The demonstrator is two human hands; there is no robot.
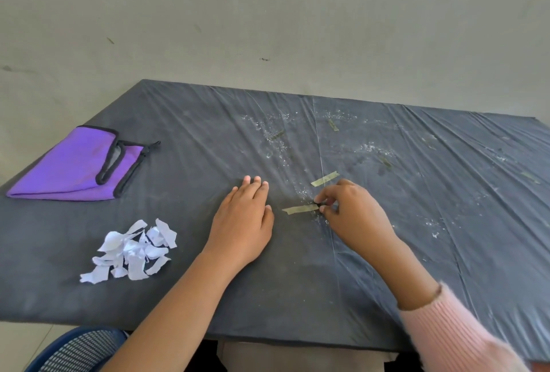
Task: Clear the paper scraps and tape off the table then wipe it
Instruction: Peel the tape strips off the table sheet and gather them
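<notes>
Pinching the right end of a tape strip between thumb and curled fingers, the right hand works near the middle of the table. The left hand lies flat just left of the strip, palm down and fingers straight, grasping nothing.

The table, covered in a dark, wrinkled plastic sheet, fills most of the view, with white specks scattered over its far middle and right. A folded purple cloth with black edging rests at the far left corner. Part of a blue chair shows below the near left edge. A pink knitted sleeve covers the right forearm at the near right. A pile of white paper scraps sits on the near left of the table, well apart from the cloth and left of the left forearm. A second tape strip lies just beyond the right hand, apart from the first. Smaller tape bits cling to the sheet farther off, toward the far middle and right.
</notes>
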